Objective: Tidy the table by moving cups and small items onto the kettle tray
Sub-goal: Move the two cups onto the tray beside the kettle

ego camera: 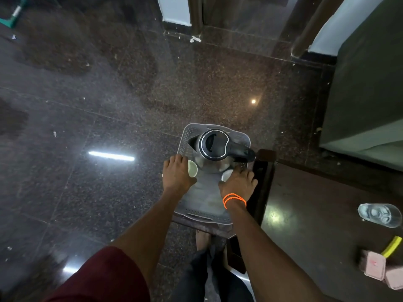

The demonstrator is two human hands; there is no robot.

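A grey perforated tray (204, 211) is sitting partly over the corner of a dark desk (316, 214), carrying a steel kettle (214, 147) with a black lid and handle. The left hand (177, 174) is resting on the tray's left edge, fingers curled down over the rim, with a small white cup (192, 168) lying just beside its fingers on the tray. The right hand (238, 183), wearing an orange thread band (234, 199) at the wrist, is gripping the tray's right edge, and a second white cup (226, 175) is touching its fingertips near the kettle's base. Well apart on the desk, a clear glass (379, 215) is lying on its side near pink boxes (380, 269).
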